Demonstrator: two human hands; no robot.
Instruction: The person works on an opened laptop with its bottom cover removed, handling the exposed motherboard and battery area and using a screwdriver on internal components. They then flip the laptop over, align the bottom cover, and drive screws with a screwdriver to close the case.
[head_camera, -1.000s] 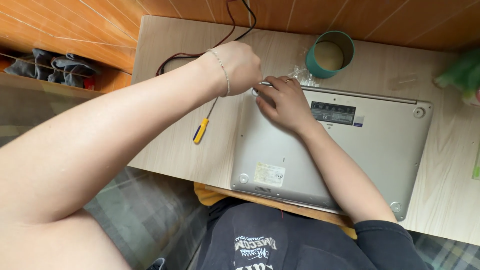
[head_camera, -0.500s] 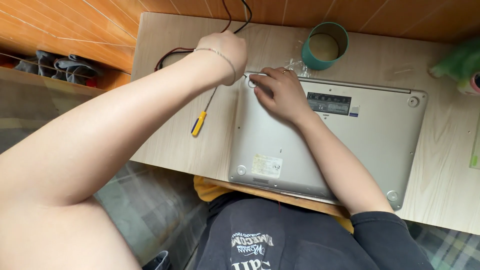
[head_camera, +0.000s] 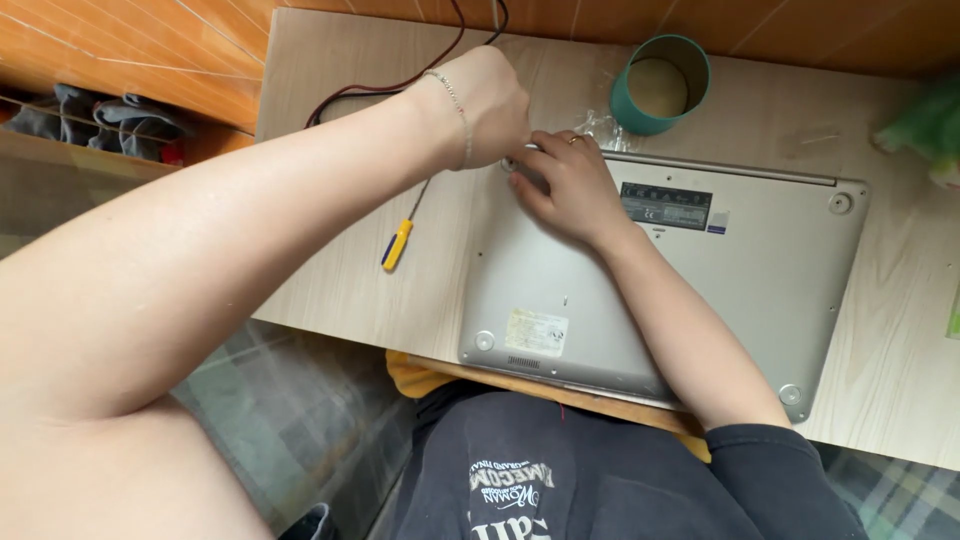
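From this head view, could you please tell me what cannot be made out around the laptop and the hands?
- Left hand: its fingers are curled out of sight behind its own back, so any grip is hidden.
- Laptop corner: covered by both hands; the right hand lies on it.
- Screwdriver: the left arm hides its tip.
- Green thing: blurred and cut off by the right edge.
- Cable: runs off the top edge.

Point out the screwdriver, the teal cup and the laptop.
screwdriver (head_camera: 397, 244): head view, on its yellow and blue handle.
teal cup (head_camera: 629, 118): head view, on its outer wall.
laptop (head_camera: 760, 270): head view, on its bare grey underside.
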